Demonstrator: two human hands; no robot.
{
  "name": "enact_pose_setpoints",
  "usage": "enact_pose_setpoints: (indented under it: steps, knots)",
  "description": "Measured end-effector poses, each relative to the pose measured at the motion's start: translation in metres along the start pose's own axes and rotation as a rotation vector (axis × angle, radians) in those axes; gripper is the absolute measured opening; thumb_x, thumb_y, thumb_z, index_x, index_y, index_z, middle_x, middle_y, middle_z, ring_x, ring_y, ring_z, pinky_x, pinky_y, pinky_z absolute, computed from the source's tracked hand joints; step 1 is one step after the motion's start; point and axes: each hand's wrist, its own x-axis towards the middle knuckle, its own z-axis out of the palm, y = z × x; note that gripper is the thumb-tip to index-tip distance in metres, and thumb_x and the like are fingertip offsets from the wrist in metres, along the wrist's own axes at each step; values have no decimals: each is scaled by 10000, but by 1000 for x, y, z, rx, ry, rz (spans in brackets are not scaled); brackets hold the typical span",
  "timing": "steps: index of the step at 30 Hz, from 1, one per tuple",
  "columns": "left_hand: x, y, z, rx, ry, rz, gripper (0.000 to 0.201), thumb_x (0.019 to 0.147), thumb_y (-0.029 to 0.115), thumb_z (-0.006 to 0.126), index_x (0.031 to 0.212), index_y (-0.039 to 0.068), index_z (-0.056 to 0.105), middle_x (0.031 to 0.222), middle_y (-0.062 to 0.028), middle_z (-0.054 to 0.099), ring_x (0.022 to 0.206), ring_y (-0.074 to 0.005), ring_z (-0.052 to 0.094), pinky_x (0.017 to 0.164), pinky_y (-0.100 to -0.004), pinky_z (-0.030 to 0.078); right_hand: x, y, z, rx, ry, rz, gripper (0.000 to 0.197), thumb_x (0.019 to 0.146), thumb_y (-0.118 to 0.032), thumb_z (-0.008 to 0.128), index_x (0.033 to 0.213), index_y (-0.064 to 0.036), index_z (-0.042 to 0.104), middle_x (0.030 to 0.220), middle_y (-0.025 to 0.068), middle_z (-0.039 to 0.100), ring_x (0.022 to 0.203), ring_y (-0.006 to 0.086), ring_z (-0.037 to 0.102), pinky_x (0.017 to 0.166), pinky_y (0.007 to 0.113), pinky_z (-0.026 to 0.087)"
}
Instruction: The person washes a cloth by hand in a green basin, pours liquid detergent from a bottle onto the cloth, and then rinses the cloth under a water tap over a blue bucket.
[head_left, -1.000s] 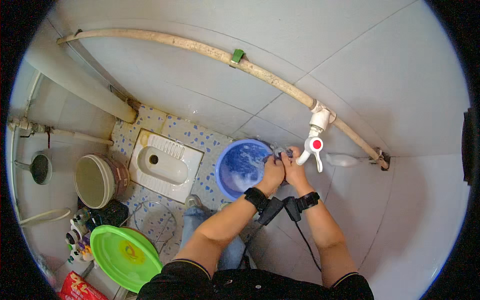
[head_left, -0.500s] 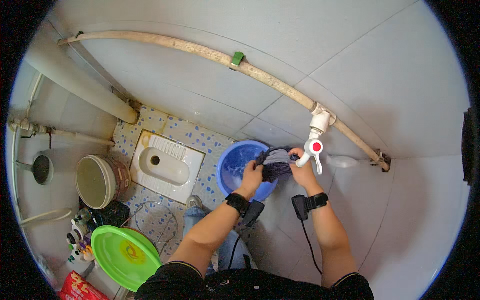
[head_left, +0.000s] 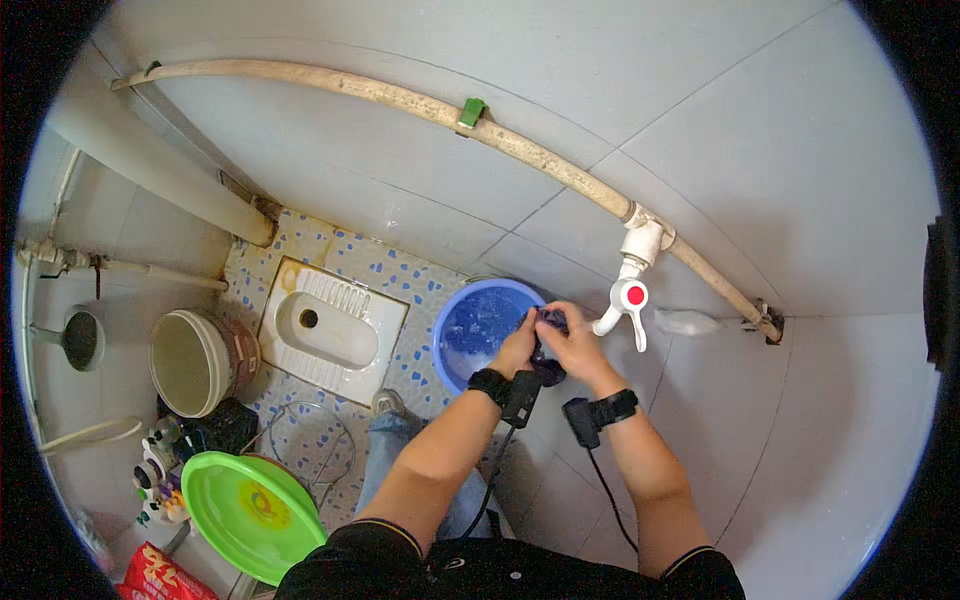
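A dark, wet-looking cloth [head_left: 548, 370] is bunched up between my two hands, over the right side of the blue basin [head_left: 441, 350]. My left hand [head_left: 517, 347] is closed around its left side. My right hand [head_left: 578, 346] grips it from the right, fingers curled over the top. Most of the cloth is hidden by the hands, with a dark part showing below them. Water with some foam lies in the basin. Just right of my right hand is a white tap [head_left: 628, 296] with a red button on it.
A beige pipe [head_left: 400, 92] runs along the wall. Left of the basin is a squat toilet [head_left: 385, 345] in the speckled floor. Farther left stand a pale bucket [head_left: 203, 400], a wire stand [head_left: 345, 430] and a green basin [head_left: 215, 530]. A red bag [head_left: 160, 580] lies lower left.
The cloth, spread between my hands before, is now gathered into a tight bunch. My right hand has moved left, away from the tap and closer to my left hand.
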Motion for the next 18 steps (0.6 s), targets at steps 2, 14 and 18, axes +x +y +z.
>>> enact_pose_setpoints:
  steps: [2, 14, 18]
  knots:
    - [17, -25, -6, 324, 49, 143, 467, 829, 354, 442, 1162, 34, 371, 1059, -151, 511, 928, -279, 506, 801, -393, 402, 2, 21, 18, -211, 94, -49, 292, 791, -170, 496, 1036, -19, 446, 903, 190, 540, 875, 312, 525, 730, 378, 409]
    - [-28, 57, 39, -536, -91, -377, 394, 868, 372, 376, 974, 21, 520, 877, -82, 583, 713, -205, 570, 649, -339, 468, -15, 44, -13, 983, 17, 530, 414, 867, -282, 394, 1194, -29, 372, 1112, 75, 464, 1037, 180, 424, 896, 290, 311]
    - [-30, 49, 21, -377, 66, -245, 420, 865, 386, 375, 1008, 15, 510, 904, -84, 581, 748, -197, 573, 659, -311, 468, -14, 44, -16, 643, -24, 429, 347, 782, -233, 575, 1056, -42, 481, 1041, 51, 503, 963, 161, 478, 847, 292, 370]
